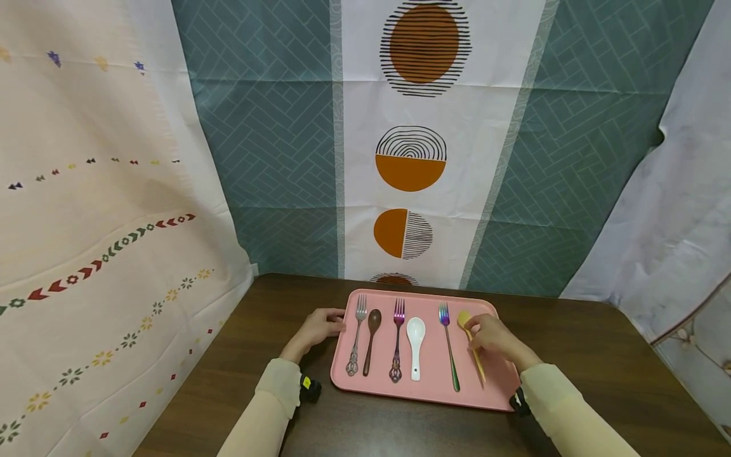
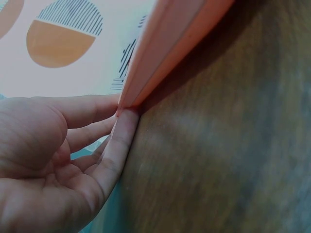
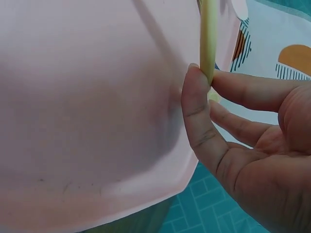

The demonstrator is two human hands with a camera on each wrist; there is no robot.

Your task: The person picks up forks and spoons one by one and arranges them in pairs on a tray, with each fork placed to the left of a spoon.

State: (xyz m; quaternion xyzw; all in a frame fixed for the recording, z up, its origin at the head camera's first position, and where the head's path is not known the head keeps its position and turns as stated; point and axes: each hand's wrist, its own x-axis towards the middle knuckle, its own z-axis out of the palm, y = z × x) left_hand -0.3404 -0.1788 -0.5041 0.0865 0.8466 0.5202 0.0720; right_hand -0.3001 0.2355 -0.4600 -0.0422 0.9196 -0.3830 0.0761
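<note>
A pink tray point(image 1: 434, 392) lies on the dark wooden table, bearing several pieces of cutlery in a row. At its right end my right hand point(image 1: 495, 336) pinches a yellow spoon point(image 1: 478, 367) by the handle. In the right wrist view, thumb and forefinger meet around the yellow handle point(image 3: 208, 39), above the tray surface. My left hand point(image 1: 320, 329) is at the tray's left edge. In the left wrist view its thumb and a finger pinch the tray rim point(image 2: 146, 73). Nearest inside that edge are a silver fork point(image 1: 355, 346) and a brown spoon point(image 1: 374, 320).
Mid-tray lie a purple fork point(image 1: 398, 330) and a white spoon point(image 1: 415, 330). A rainbow-coloured fork point(image 1: 448, 343) lies just left of the yellow spoon. Table surface point(image 1: 599, 355) extends on both sides. A patterned curtain point(image 1: 274, 158) hangs behind the table.
</note>
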